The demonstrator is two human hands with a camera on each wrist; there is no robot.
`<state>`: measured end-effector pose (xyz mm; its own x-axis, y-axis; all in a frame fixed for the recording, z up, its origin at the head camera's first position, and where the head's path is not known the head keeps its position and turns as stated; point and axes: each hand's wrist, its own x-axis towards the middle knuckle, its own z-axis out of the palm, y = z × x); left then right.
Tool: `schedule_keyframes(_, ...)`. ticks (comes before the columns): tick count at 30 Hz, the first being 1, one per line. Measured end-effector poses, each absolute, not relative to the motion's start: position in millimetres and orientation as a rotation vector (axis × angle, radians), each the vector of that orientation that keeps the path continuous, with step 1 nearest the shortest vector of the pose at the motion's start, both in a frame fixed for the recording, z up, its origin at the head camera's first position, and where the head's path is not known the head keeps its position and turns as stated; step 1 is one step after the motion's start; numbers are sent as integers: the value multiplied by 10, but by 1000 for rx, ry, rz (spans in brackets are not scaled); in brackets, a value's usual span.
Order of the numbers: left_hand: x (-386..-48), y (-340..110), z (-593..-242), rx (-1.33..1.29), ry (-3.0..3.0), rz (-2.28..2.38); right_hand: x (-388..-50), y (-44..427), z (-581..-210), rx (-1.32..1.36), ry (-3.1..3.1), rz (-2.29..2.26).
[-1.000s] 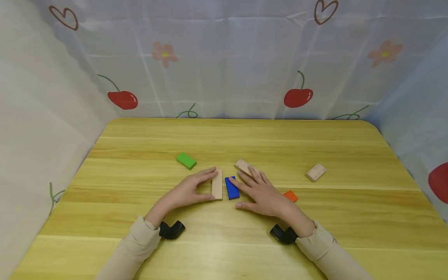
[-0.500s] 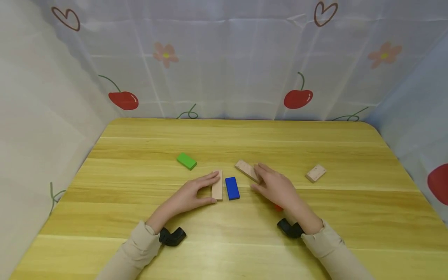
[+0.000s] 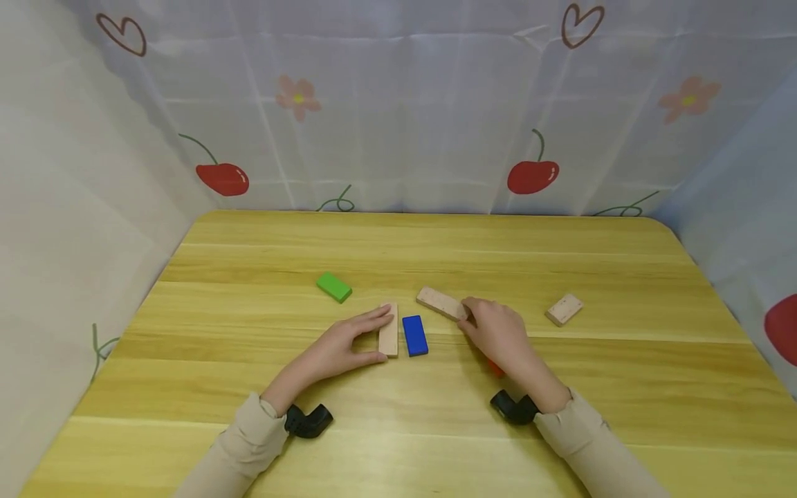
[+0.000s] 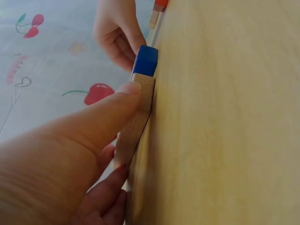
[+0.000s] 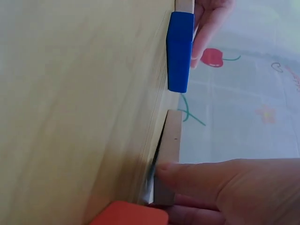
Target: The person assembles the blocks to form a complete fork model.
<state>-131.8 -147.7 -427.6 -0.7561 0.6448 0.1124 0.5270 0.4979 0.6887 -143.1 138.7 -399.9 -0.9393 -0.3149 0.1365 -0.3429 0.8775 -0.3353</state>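
Observation:
My left hand (image 3: 336, 346) grips a plain wooden block (image 3: 389, 339), thumb at its near end and fingers at the far end, in the head view. Just right of that block lies a blue block (image 3: 415, 337), which neither hand touches. A second wooden block (image 3: 438, 302) lies slantwise further back. My right hand (image 3: 500, 334) pinches its right end between thumb and fingers; the right wrist view shows the thumb (image 5: 171, 174) pressed to its side. Partly hidden under the right hand is an orange-red block (image 3: 495, 368).
A green block (image 3: 334, 287) lies behind the left hand. Off to the right is a shorter, speckled wooden block (image 3: 564, 309). The wooden tabletop (image 3: 398, 443) ends at the back against a printed curtain (image 3: 398, 104). A black bent piece sits at each wrist.
My right hand has left the blue block, moved right and back, and taken hold of the slanted wooden block's end. That block has turned slightly. My left hand stays on its block.

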Motion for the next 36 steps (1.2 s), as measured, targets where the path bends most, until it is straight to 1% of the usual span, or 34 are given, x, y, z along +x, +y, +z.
schedule_keyframes(9,-1320,-1485,-4299,1032,2584,1105,-1671,1276,-3905,502,-3013,610)
schedule_keyframes(18,-1329,-1489,-4305,1034,2578,1113,-1958,962,-3902,627,-3041,620)
schedule_keyframes(27,-1328,-1477,-4306,1025,2568,1117,-1987,797,-3948,687,-3058,637)
schedule_keyframes(36,-1335,-1491,-4321,1001,2582,1101,-1975,780,-4007,715,-3053,703)
